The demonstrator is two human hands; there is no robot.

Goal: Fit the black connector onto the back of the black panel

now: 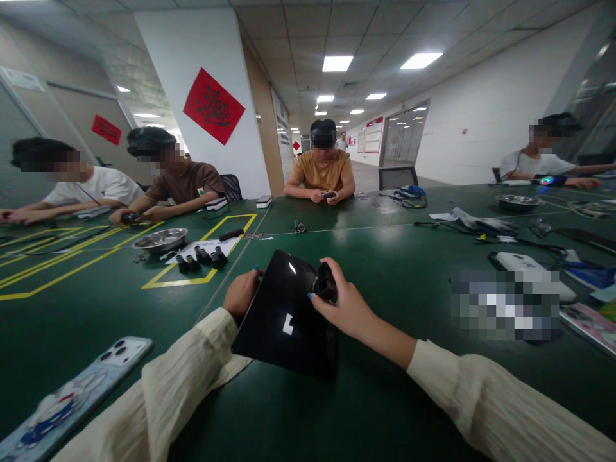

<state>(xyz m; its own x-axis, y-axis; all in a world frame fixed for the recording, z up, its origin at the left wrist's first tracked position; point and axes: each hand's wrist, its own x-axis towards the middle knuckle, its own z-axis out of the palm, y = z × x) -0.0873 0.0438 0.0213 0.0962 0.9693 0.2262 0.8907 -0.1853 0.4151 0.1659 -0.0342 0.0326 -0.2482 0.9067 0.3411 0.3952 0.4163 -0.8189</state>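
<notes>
My left hand (240,294) grips the left edge of a glossy black flat panel (283,321), which is tilted up off the green table (375,256). My right hand (344,305) pinches a small black boxy part (326,282) at the panel's upper right corner. Both sleeves are cream coloured. Several similar small black parts (202,258) lie on white paper inside a yellow taped rectangle to the upper left.
A phone in a cartoon case (72,398) lies near left. A metal bowl (160,239) sits beyond the black parts. Cables, a white device (529,266) and another bowl (520,202) lie at right. Other people sit around the table's far side.
</notes>
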